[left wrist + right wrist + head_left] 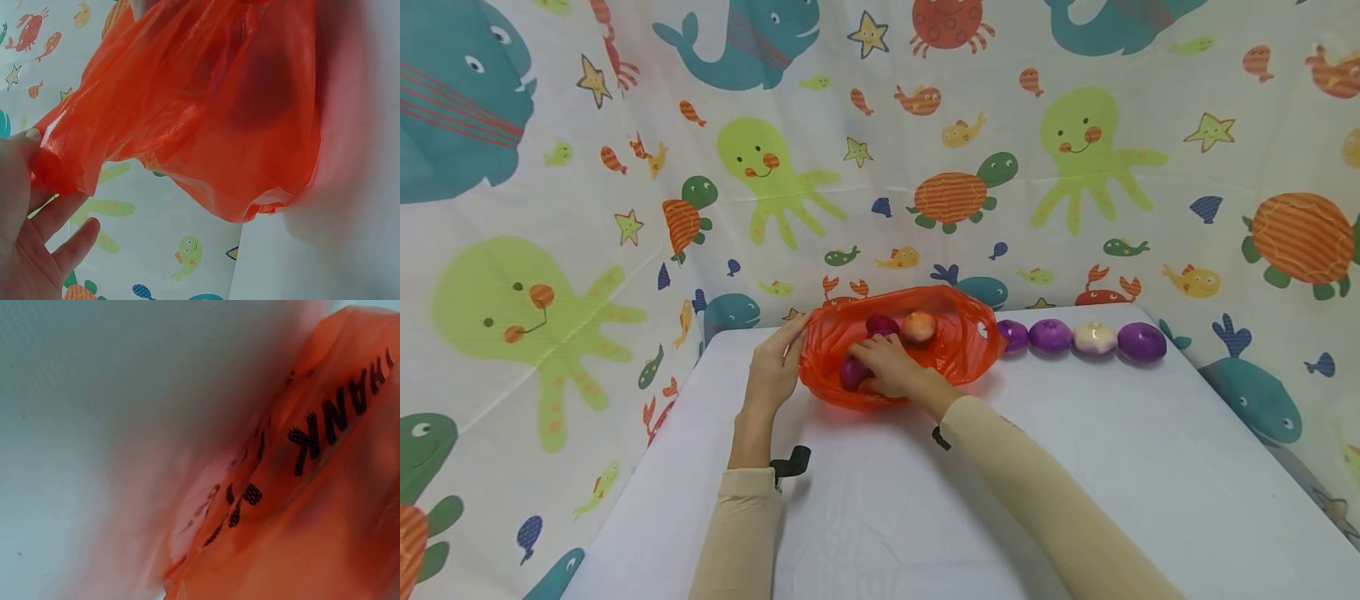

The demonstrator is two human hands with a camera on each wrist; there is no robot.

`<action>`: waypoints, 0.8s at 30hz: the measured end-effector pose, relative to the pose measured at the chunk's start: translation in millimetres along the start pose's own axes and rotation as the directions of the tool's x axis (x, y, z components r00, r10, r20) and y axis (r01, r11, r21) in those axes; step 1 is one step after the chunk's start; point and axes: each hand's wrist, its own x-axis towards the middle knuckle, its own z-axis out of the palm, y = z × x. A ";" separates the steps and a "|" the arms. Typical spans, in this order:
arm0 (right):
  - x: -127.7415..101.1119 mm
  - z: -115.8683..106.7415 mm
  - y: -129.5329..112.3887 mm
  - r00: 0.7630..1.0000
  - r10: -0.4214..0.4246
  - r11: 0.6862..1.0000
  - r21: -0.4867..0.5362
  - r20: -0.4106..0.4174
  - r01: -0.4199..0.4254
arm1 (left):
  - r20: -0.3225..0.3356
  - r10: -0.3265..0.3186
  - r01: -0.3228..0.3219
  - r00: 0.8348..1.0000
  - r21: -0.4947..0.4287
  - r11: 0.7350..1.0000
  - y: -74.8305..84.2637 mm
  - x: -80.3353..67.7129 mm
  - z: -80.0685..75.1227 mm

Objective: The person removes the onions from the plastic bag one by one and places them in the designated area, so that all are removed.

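1. Broadly, a white cloth [887, 125] printed with cheerful sea creatures fills the background and left side.
2. Before me spreads a white worktop [865, 517].
3. A red plastic bag [958, 354] sits toward its far edge, mouth open and facing up.
4. My left grip [772, 371] is at the bag's left end, thumb and finger pinching its edge, the lower fingers spread apart.
5. My right grip [887, 367] reaches over the near rim into the bag, fingers curved around a purple bulb [853, 373], onion-like.
6. Just right of the bag, four bulbs [1050, 336] stand in a row: purple, purple, white, purple; the first is partly hidden.
7. Inside the bag, beyond my right grip, lie a magenta bulb [882, 325] and an orange-brown bulb [918, 327], side by side.
8. Black lettering [337, 415] marks the bag's outside.
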 end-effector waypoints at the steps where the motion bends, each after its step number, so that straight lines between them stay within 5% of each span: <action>1: 0.1 -1.0 1.0 1.000 -0.005 1.000 -0.003 -0.014 0.005 | 0.001 0.000 0.000 1.000 -0.001 1.000 -0.5 0.4 0.3; 14: -10.4 -9.6 9.8 0.980 -0.025 0.997 0.065 -0.198 0.039 | 0.007 -0.004 0.004 1.000 -0.009 1.000 -3.4 2.2 1.3; 24: -36.6 -19.9 23.9 0.929 0.005 0.974 0.213 -0.370 0.079 | 0.010 -0.009 0.009 1.000 -0.013 1.000 -3.2 2.7 1.0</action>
